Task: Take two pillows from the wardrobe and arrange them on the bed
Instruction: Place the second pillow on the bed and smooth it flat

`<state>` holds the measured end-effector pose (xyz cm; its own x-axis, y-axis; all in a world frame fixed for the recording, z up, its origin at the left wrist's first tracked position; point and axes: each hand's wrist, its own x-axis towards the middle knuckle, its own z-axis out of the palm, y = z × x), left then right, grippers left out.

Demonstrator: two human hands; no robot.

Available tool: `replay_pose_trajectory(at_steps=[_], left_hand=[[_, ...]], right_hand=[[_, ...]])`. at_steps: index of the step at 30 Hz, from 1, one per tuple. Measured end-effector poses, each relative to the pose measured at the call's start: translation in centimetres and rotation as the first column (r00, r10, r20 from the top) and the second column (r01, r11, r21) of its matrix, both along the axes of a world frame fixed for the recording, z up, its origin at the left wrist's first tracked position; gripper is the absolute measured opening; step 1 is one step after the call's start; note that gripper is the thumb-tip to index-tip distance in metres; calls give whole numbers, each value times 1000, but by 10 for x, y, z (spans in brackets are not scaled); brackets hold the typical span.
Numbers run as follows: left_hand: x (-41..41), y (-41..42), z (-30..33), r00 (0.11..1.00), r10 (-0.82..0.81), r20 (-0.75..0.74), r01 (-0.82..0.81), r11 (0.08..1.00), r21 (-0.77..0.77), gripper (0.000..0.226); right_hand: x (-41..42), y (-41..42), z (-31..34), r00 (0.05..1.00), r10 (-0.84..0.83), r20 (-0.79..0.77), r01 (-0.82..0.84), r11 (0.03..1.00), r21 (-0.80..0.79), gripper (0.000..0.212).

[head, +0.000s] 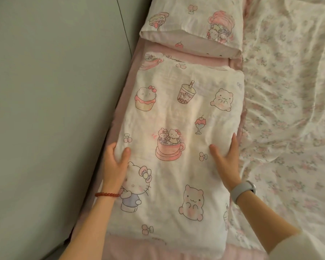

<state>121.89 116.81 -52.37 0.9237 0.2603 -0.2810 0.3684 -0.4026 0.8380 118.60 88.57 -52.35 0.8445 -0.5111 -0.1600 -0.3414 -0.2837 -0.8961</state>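
A grey-green headboard (45, 109) runs along the left, a floral quilt (289, 109) lies crumpled on the right, and a second pillow (191, 25) sits just beyond on the pink sheet (195, 57). The near pillow (176, 147) lies flat on the bed between them. The left hand (114, 162) has its fingers (112, 147) curled over the pillow's left edge, gripping it, while the right hand (227, 160) presses flat with fingers spread.

I am looking into a home bedroom. Under my left hand (115, 162) lies a cartoon-print pillow (176, 139) on a bed (289, 109) dressed in a crumpled floral sheet (281, 76) to the right of my right hand (226, 158). Beyond both hands sits a second matching pillow (191, 25), and left of them a padded grey-green headboard (54, 91).
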Motion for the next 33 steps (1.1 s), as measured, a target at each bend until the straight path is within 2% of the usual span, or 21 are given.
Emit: replay_pose_trajectory(at_steps=[2, 5, 8, 9, 11, 13, 15, 17, 19, 21, 25, 27, 30, 33], left_hand=[[2, 2, 5, 999, 15, 47, -19, 995, 95, 23], [10, 9, 13, 986, 3, 164, -33, 983, 181, 17], [14, 22, 17, 965, 24, 259, -87, 968, 237, 11], [14, 29, 16, 965, 40, 260, -106, 964, 244, 11], [14, 44, 7, 989, 76, 127, -108, 959, 263, 15], [13, 53, -5, 989, 66, -129, -27, 960, 279, 29], [13, 57, -15, 955, -1, -297, 77, 966, 245, 45], [16, 60, -21, 945, -44, -323, 116, 972, 207, 53], [20, 64, -23, 947, -67, -314, 106, 989, 107, 54], [20, 63, -22, 957, -64, -282, 68, 998, 6, 54], [11, 51, -15, 988, -39, -148, 44, 999, 31, 65], [7, 48, -17, 993, -38, -112, 43, 998, 44, 63], [9, 51, -22, 976, -33, -214, 51, 995, 80, 70], [13, 59, -31, 899, -70, -432, 133, 984, 117, 85]], right_hand=[[-2, 7, 2, 999, 21, 50, -18, 999, -49, 57], [-1, 20, 11, 993, 50, 104, -37, 992, -121, 48], [2, 32, 11, 991, 6, 134, -8, 1000, 19, 55], [2, 37, 10, 989, -8, 145, 9, 1000, -3, 56], [5, 47, 7, 991, 5, 130, 3, 998, -61, 57], [10, 55, 0, 997, 62, -53, -64, 997, -36, 59], [14, 58, -7, 968, 60, -243, -65, 998, -12, 60], [14, 56, -9, 936, 42, -349, -41, 999, 10, 61], [10, 53, -11, 927, 62, -370, -68, 998, -1, 62], [6, 55, -11, 944, 74, -322, -88, 996, -29, 60], [1, 62, -11, 985, 29, -168, -48, 993, -112, 55], [-2, 61, -13, 995, 19, -98, -34, 988, -153, 53], [-5, 58, -18, 986, 38, -164, -63, 986, -154, 51], [0, 47, -26, 894, 117, -433, -144, 989, -30, 57]])
